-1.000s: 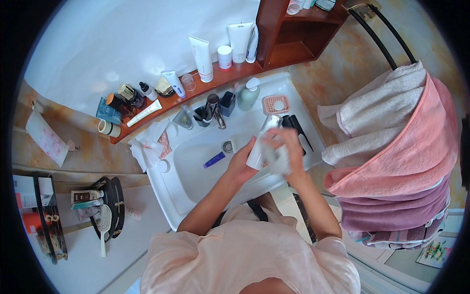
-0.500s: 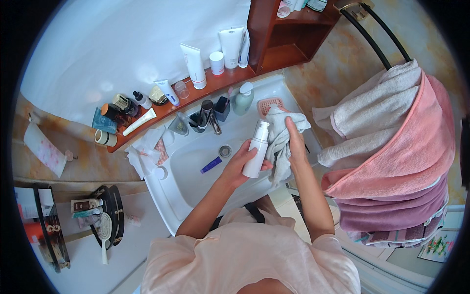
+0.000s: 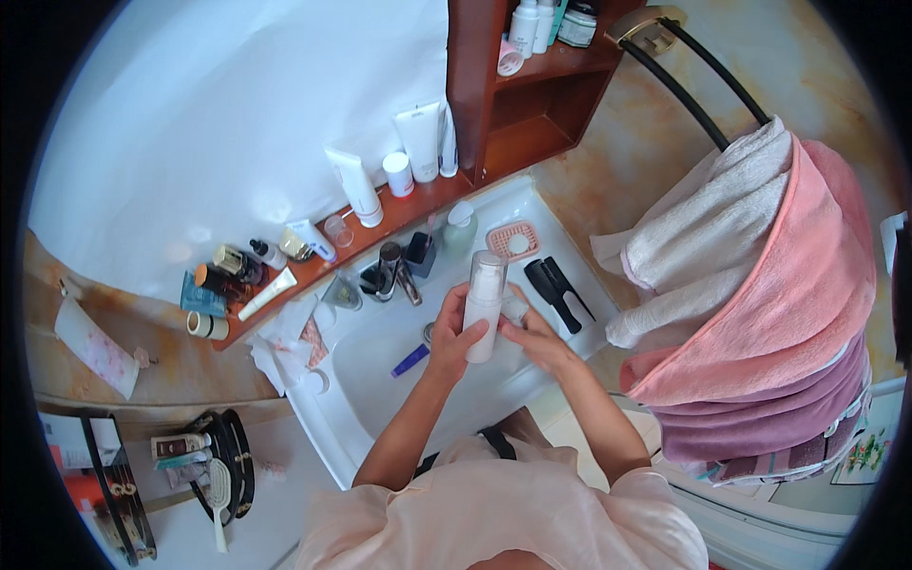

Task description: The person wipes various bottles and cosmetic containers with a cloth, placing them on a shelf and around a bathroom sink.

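My left hand is wrapped round a white pump bottle held upright over the sink. A clear cap covers the bottle's pump top. Close beside it on the right, my right hand has its fingers bent round a small pale thing, partly hidden behind the bottle; its kind cannot be made out. Below the hands, the white sink has a purple tube lying in its basin.
On the sink's right rim lie a pink soap dish and a black-and-white handled tool. A pump dispenser, dark cup and faucet stand behind. Tubes and bottles line the brown shelf. Towels hang at right.
The grey cloth that my right hand held has gone from view, uncovering the soap dish and black-and-white tool. The pump bottle now has a clear cap on. The view has shifted slightly.
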Demonstrator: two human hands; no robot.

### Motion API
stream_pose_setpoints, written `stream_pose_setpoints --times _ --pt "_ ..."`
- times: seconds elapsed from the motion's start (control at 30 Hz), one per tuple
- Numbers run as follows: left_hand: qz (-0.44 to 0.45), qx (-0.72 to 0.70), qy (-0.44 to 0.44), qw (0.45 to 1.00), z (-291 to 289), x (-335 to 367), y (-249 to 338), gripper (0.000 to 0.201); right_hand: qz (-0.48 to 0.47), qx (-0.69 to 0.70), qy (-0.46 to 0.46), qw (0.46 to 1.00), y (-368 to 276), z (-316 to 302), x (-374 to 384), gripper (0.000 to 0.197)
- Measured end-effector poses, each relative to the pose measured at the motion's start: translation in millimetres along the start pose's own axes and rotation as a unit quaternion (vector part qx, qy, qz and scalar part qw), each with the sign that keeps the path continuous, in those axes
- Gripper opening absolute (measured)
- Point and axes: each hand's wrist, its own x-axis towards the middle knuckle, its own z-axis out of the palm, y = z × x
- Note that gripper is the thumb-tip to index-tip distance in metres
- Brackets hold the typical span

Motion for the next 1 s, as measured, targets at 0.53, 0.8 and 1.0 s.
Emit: stream_pose_setpoints --times 0.53,0.8,1.0 --pt "0.001 0.044 0.061 0.997 -5 21 17 0.049 -0.318 -0.464 0.364 0.742 -90 -136 193 0.053" --pt "-0.038 0.076 0.110 0.990 -21 13 8 0.055 -0.205 -0.576 0.296 0.734 -79 -124 252 0.054" --pt "-0.016 0.075 0.054 0.996 -6 43 -5 0.050 -0.280 -0.523 0.142 0.792 -63 -95 219 0.053"
